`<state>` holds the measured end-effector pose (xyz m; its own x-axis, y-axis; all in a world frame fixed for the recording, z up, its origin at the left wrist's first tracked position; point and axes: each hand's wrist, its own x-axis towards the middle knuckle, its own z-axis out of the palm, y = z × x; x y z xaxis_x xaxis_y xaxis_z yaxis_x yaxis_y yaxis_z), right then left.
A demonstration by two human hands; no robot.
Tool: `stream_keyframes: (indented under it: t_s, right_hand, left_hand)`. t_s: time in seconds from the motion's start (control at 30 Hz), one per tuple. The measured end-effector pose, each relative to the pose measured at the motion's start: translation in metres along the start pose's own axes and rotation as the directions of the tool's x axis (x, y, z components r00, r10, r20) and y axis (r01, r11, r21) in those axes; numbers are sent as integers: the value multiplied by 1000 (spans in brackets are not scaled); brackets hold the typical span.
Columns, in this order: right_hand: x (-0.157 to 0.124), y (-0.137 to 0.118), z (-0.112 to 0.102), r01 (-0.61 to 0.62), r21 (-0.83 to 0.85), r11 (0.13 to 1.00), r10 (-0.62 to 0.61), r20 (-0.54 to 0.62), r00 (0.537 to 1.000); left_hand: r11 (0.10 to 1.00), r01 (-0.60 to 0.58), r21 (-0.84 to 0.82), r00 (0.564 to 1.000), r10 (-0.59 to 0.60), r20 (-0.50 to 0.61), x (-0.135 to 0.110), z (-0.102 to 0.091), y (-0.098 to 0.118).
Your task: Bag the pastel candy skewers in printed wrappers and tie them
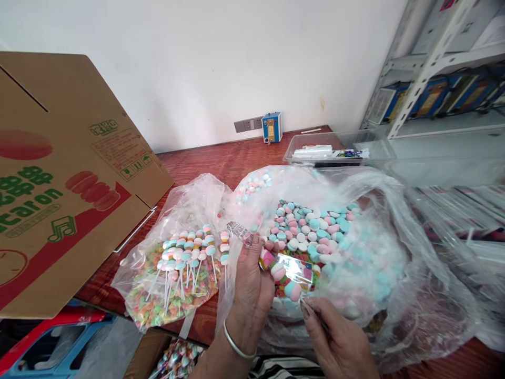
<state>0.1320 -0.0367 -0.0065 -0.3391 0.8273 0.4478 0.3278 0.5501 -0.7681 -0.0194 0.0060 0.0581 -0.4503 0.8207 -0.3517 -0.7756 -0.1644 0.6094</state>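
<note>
A: Listing item one: the left hand (252, 287), bracelet at the wrist, grip pressed around a small clear packet (290, 273) of pastel candy pieces, thumb and fingers pinching its left end.

B: Location of the packet?

A: Held above the near edge of the table (205, 158), over the large clear bag (355, 247) of loose pink, white and blue candy pieces. The packet's right end pointed toward the right hand (335, 339).

B: Right hand, state?

A: Grip pressed together on a thin stick (315, 318), fingertips just below the packet. Whether the stick touched the packet, could not tell.

B: Item two?

A: A smaller clear bag (173, 263) toward the near left part of the table, just beside the large one. It held candy skewers (189, 252) on white sticks, lying over small multicoloured sweets.

B: Left edge?

A: One brown cardboard box (59, 173), tilted, printed with red and green, overhanging the table's left side.

B: Far edge?

A: One blue device (272, 127) against the wall, next to a grey socket strip (248, 125). At the far right corner, one clear plastic tray (339, 147) with small items inside.

B: Off the table?

A: Metal shelving (434, 68) to the right, and a blue crate (59, 352) on the floor below the near left corner.
</note>
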Motion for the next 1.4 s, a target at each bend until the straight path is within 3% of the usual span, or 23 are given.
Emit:
stream_keyframes:
  t_s: [0.03,0.1,0.17,0.23,0.3,0.37,0.4,0.43,0.5,0.57,0.63,0.67,0.7,0.77,0.83,0.87,0.93,1.0,1.07,1.17,1.27,1.4]
  right_hand:
    - [0,4,-1,153,-146,977,-159,-30,987]
    - [1,11,-1,359,-376,854,-398,-28,917]
    - [4,14,0,435,-483,760,-497,-1,868]
    - [6,12,0,423,-460,780,-487,-23,873]
    - [8,9,1,306,-287,908,-335,-57,940]
    - [9,5,1,45,2,999,-45,-13,999]
    - [9,4,1,-121,149,981,114,52,992]
    - [10,3,2,-283,275,919,255,133,958]
    - [11,1,4,-529,457,715,441,292,848]
    - [14,-2,8,-659,557,505,519,414,748]
    - [16,-5,11,-703,596,387,550,463,695]
    - [17,-6,12,-699,600,390,550,457,699]
    - [18,-7,13,-675,589,445,537,428,727]
    - [18,-6,12,-529,489,694,443,289,849]
    - [18,-4,10,-195,235,952,180,82,980]
    - [18,-2,10,-5,62,998,5,4,1000]
    - [19,0,9,280,-239,930,-297,-36,954]
    - [21,2,10,384,-378,842,-420,-13,908]
    - [25,2,11,333,-340,879,-367,-37,930]
    - [28,3,11,20,-61,998,-23,-55,998]
    - [27,6,9,-251,157,955,246,50,968]
    - [25,10,8,-352,253,901,330,126,935]
  left_hand:
    - [999,20,37,1000,-19,-17,0,-1,-1]
    - [995,51,91,998,-46,-49,1,-3,-2]
    - [994,64,91,996,-58,-65,3,-5,-3]
    - [996,64,70,996,-60,-61,5,-7,-4]
    - [997,61,46,997,-59,-48,6,-7,-5]
    - [999,47,14,999,-47,-19,6,-7,-6]
    - [999,45,-8,999,-45,-1,5,-6,-6]
    - [998,46,-31,999,-45,19,4,-6,-6]
    - [996,55,-72,997,-52,51,3,-4,-7]
    - [994,65,-93,996,-59,60,2,-3,-8]
    - [992,60,-108,997,-54,60,3,-2,-9]
    - [991,58,-117,997,-52,59,3,-3,-9]
    - [990,59,-126,997,-52,60,4,-3,-9]
    - [988,69,-138,996,-61,57,4,-3,-10]
    - [987,93,-132,995,-88,45,4,-3,-10]
    - [987,103,-125,995,-100,27,4,-2,-11]
    - [988,116,-102,992,-120,-28,3,-1,-13]
    - [989,123,-88,990,-129,-65,3,-1,-17]
    - [986,140,-88,989,-144,-43,3,-3,-21]
    - [979,181,-92,983,-178,46,3,-9,-22]
    - [978,187,-98,978,-175,113,4,-15,-14]
    - [984,123,-131,990,-112,88,12,-20,0]
